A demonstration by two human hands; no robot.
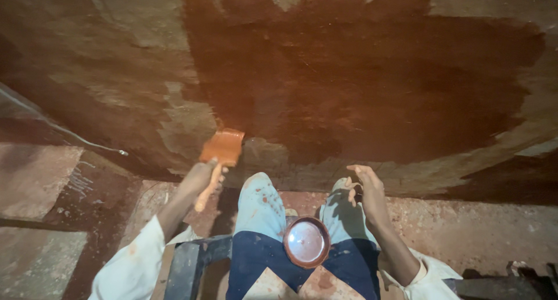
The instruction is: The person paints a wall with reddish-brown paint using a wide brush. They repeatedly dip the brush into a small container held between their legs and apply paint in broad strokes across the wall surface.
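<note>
Bowl: a small round bowl (307, 242) sits low in the middle of the frame, resting between the person's knees (260, 201), its rim stained red-brown; it reads as the paint supply, within easy reach of both hands.

Seat: a dark stool or frame (192, 262) shows under the legs at lower left; its shape is hard to make out.

Right hand: the right hand (366, 187), right of centre, rests on the right knee with fingers loosely spread and nothing in it. My judgement is that it is best kept free to steady the bowl.

Left hand: the left hand (200, 178), left of centre, is closed around the orange handle of a wide brush (221, 149), gripping near the neck, with the handle's tail sticking out below the fist.

Brush: its bristle head lies flat against the wall, at the lower left edge of the painted area.

Wall: the rough wall (116, 73) fills the upper frame; a dark red wet patch (360, 79) spreads across centre and right, with bare pale plaster to its left and along the bottom.

Doing it well: I would say the bare strip just below and left of the brush needs cover; long overlapping strokes worked back into the wet edge, with firm pressure into the rough surface, should avoid streaks and drips.

Floor: reddish ground (476, 224) lies at the wall's foot, lower right.
</note>
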